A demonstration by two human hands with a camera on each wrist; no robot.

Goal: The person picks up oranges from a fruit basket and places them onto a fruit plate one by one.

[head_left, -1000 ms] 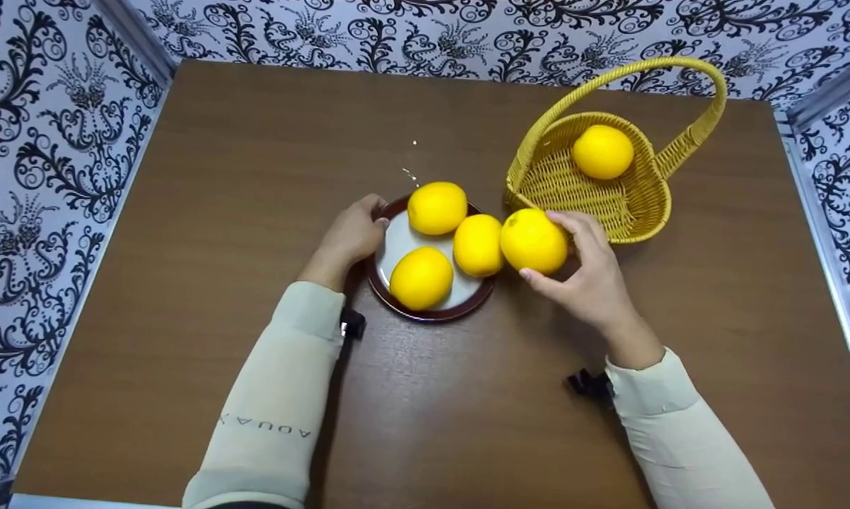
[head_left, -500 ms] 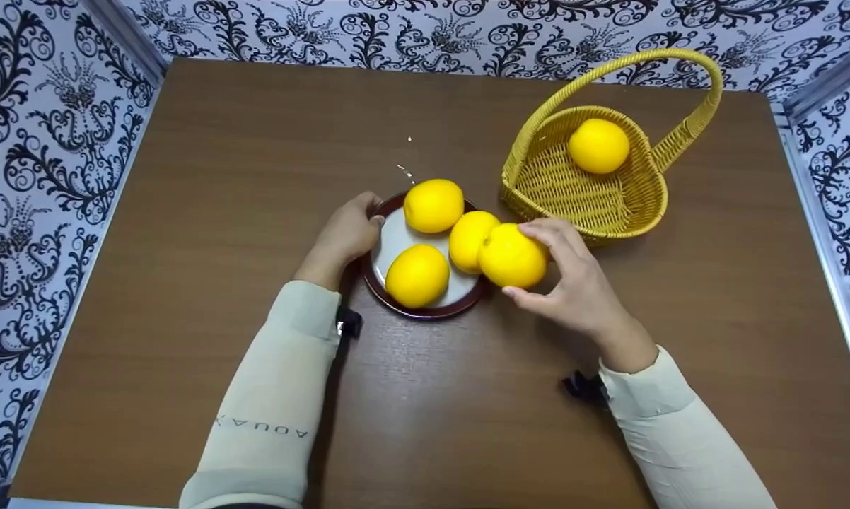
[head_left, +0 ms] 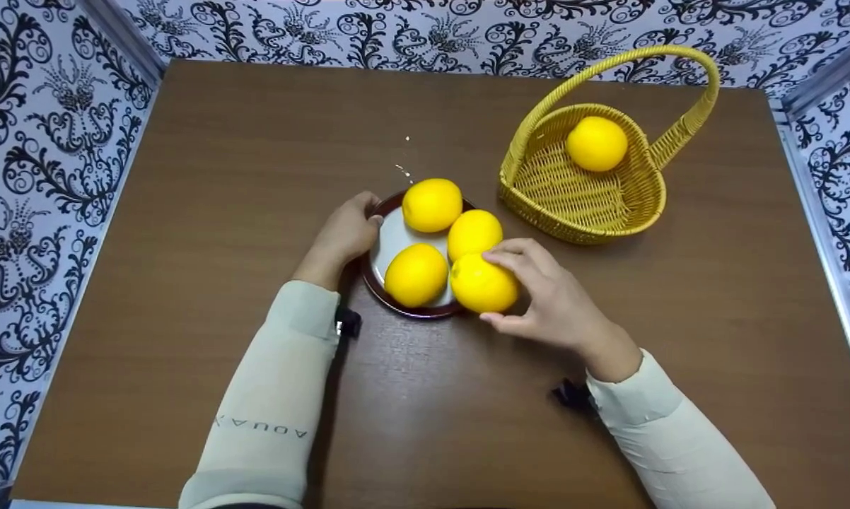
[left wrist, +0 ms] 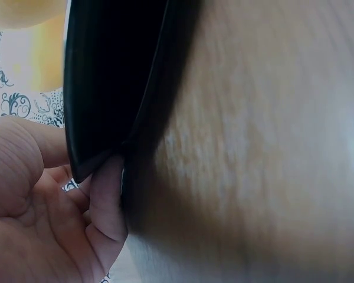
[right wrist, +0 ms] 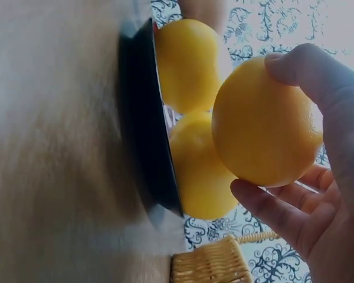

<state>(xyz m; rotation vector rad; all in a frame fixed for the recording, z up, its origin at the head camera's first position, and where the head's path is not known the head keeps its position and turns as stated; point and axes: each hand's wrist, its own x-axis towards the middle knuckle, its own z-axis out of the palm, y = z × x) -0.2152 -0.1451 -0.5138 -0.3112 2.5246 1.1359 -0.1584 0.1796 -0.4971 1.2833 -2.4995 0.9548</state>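
My right hand (head_left: 549, 300) holds a round yellow citrus fruit (head_left: 484, 283) between thumb and fingertips, at the plate's right rim. In the right wrist view the held fruit (right wrist: 265, 124) is in front of the plate's side, its far edge overlapping the others. Three more citrus fruits, one at the back (head_left: 432, 205), one at the right (head_left: 475, 233) and one at the front (head_left: 416, 275), sit on the white plate with a dark brown rim (head_left: 394, 305). My left hand (head_left: 344, 233) grips the plate's left rim; in the left wrist view fingers (left wrist: 109, 200) reach under it.
A yellow wicker basket (head_left: 573, 223) with a tall arched handle stands at the back right and holds one citrus fruit (head_left: 597, 143). The brown table (head_left: 255, 127) is bordered by black-and-white patterned panels (head_left: 439, 35). Small pale specks (head_left: 404, 171) lie behind the plate.
My right hand has carried the citrus fruit left and toward me, from beside the basket to the plate's right rim. The left hand keeps its grip on the plate.
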